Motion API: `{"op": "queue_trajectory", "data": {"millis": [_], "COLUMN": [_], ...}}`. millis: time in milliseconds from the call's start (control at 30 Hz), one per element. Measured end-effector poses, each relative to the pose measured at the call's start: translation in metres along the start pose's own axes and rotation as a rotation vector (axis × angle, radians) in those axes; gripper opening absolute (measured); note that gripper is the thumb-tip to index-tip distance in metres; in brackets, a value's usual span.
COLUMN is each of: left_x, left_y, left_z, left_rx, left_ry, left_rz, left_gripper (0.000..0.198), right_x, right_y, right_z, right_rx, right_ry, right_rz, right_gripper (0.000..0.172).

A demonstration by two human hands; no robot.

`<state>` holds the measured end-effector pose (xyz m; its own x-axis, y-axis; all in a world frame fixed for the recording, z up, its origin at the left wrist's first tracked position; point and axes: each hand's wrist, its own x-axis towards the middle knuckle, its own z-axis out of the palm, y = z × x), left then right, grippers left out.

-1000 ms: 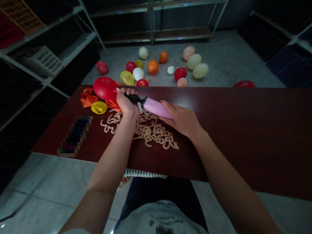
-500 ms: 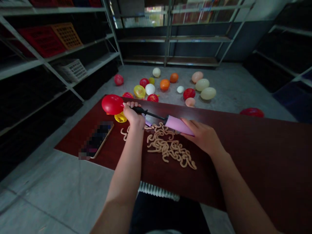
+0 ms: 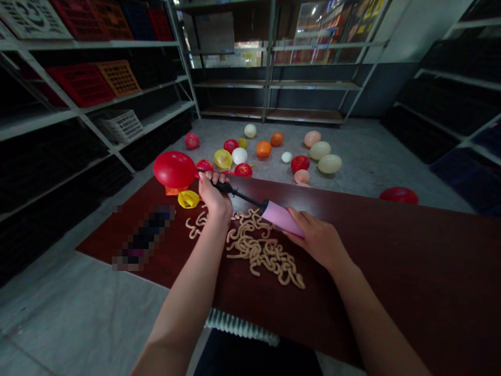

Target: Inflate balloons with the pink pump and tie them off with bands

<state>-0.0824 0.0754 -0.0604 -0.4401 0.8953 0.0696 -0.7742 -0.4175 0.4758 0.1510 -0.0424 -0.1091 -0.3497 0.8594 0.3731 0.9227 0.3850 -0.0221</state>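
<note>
Red balloon [image 3: 174, 169], inflated, far left, end pinched in clenched left hand [image 3: 214, 199], which also grips the black nozzle of a pink hand pump [image 3: 276, 215]. Right hand [image 3: 318, 243] grasps the pump's barrel. Beneath, tangled tan uninflated balloons [image 3: 256, 250] lie on dark red counter [image 3: 410, 277].
</note>
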Motion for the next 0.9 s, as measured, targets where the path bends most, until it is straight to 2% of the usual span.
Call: {"op": "queue_trajectory", "data": {"millis": [200, 333, 433, 633, 900], "left_x": [-0.036, -0.044, -0.039, -0.026, 0.01], "left_y": [-0.03, -0.039, -0.038, -0.028, 0.004], "left_z": [0.006, 0.006, 0.004, 0.003, -0.008], "left_rx": [0.047, 0.059, 0.055, 0.045, 0.022], "left_ry": [-0.061, -0.05, -0.002, 0.104, 0.249], "left_rz": [-0.096, -0.13, -0.161, -0.202, -0.111], "left_gripper": [0.038, 0.039, 0.039, 0.039, 0.038], "right_x": [0.005, 0.006, 0.007, 0.01, 0.01], "right_y": [-0.023, -0.025, -0.023, -0.014, -0.003], "right_z": [-0.002, -0.005, -0.006, -0.005, -0.01], "right_rx": [0.053, 0.056, 0.06, 0.032, -0.027], "right_ry": [-0.088, -0.126, -0.124, -0.018, -0.015], "right_rz": [0.092, 0.125, 0.121, 0.087, 0.033], "right_gripper": [0.056, 0.055, 0.056, 0.059, 0.058]}}
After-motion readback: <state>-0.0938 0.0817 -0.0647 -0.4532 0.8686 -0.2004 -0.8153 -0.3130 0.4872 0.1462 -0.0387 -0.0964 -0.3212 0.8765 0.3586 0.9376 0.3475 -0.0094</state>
